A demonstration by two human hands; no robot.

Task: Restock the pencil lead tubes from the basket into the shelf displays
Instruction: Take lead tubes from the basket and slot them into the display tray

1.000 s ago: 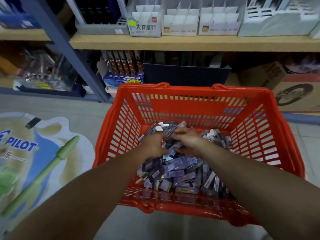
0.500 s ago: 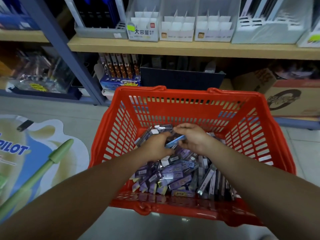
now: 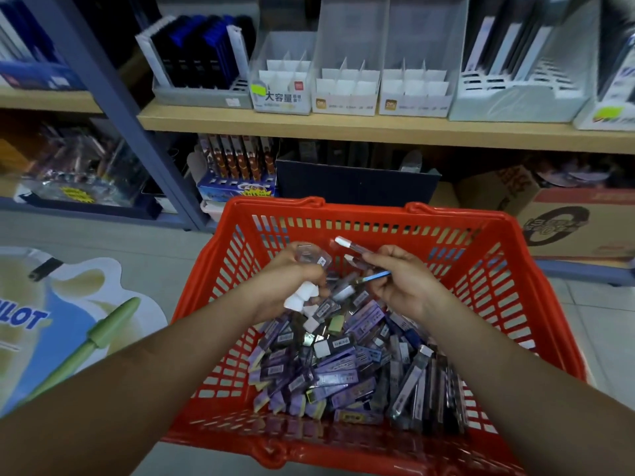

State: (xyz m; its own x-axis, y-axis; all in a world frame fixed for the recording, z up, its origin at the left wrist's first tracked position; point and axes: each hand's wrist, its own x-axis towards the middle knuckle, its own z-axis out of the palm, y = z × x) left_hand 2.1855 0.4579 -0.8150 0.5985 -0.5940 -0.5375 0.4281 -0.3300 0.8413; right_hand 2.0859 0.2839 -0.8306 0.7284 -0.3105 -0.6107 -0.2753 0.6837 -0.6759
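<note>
Both hands are raised just above the pile [image 3: 343, 369] in the red basket [image 3: 360, 210], and each is closed round lead tubes. The left hand [image 3: 285, 283] grips a bunch [image 3: 304, 298] in its fist, with white caps sticking out below the fingers and clear ends showing above the thumb. The right hand [image 3: 403, 281] pinches a few tubes between thumb and fingertips. One white-capped tube [image 3: 347, 243] points up and left toward the left hand, and a thin blue one [image 3: 376, 276] lies across the fingers. The hands are near each other but apart. Under them the pile of purple and grey tubes covers the basket's bottom, lying loosely in all directions.

The basket is in front of the shelf [image 3: 343, 127]. On the shelf three displays [image 3: 347, 94] with white dividers stand side by side, and left of them is a grey tray [image 3: 202, 97] of dark blue packs. Below the shelf a dark box [image 3: 357, 183] sits behind the basket, with a carton [image 3: 567, 228] to its right. A sticker [image 3: 86, 338] with a green pen lies on the floor at left
</note>
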